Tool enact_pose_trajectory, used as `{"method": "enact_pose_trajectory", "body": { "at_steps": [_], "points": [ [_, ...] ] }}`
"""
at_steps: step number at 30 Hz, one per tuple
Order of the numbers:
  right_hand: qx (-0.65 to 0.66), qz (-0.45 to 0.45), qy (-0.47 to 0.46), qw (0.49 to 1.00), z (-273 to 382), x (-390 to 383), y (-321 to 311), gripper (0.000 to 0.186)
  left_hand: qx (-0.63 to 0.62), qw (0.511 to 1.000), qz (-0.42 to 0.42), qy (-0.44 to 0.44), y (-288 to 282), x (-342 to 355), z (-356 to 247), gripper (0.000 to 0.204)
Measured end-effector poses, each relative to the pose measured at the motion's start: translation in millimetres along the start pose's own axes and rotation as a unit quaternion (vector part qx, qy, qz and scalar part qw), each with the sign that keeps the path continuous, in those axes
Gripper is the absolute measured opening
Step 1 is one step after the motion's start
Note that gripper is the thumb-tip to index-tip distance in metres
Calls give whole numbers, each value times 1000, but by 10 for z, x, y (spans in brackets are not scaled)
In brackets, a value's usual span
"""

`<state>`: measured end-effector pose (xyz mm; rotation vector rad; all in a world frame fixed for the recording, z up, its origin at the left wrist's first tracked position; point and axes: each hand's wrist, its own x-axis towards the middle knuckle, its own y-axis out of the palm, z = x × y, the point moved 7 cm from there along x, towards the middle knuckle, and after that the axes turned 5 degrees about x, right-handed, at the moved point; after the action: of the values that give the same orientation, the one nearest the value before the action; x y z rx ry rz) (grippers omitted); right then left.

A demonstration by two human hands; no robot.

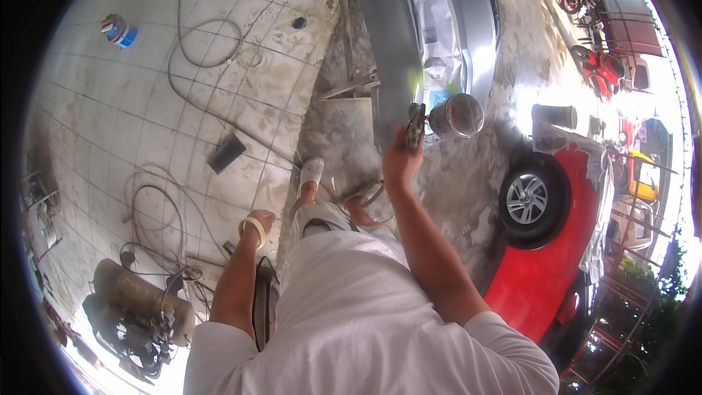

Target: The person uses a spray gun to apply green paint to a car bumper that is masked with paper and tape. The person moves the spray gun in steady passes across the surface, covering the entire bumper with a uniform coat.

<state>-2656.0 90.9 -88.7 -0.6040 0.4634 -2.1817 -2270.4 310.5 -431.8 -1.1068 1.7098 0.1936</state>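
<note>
My right hand [402, 161] is wrapped round the handle of a spray gun [414, 126], whose clear, smudged cup [463, 115] sticks out to the right. The gun is close to the lower end of a grey car panel [387, 29], apparently a bumper. Paper sheets [439, 22] cover the gap between that panel and a second grey panel [472, 22]. Down at my left side, my left hand [262, 218] has its fingers curled, with nothing visible in them. A pale yellow ring, like a roll of masking tape [253, 232], hangs round its wrist.
Hoses [175, 51] wind over the tiled floor at left, near a dark block [227, 153] and a blue-labelled can [119, 31]. An air compressor [139, 300] stands at lower left. A red car [541, 278] is close on my right, with a grey bucket [554, 116] beyond it.
</note>
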Motion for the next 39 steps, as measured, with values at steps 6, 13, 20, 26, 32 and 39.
{"method": "enact_pose_trajectory", "body": {
  "at_steps": [6, 13, 20, 26, 32, 39],
  "points": [
    [-8, 11, 51, 999, -215, -121, -111, 51, 37, 999, 5, -12, -188, -213, -264, 29],
    [42, 11, 63, 997, -164, -43, -137, 45, 29, 999, -30, 16, -7, -3, 125, 23],
    [-35, 5, 55, 998, -310, -124, -184, 42, 41, 999, 2, 7, -61, -85, -173, 27],
    [-37, 5, 65, 997, -324, -243, -225, 39, 48, 999, 22, -4, -166, -297, -456, 28],
    [-24, 5, 59, 998, -278, -209, -200, 39, 20, 999, -23, 44, -135, -161, -338, 24],
    [-42, 17, 88, 995, -379, -208, -178, 40, 9, 998, -38, 39, -95, -104, -211, 22]
  ]
}}
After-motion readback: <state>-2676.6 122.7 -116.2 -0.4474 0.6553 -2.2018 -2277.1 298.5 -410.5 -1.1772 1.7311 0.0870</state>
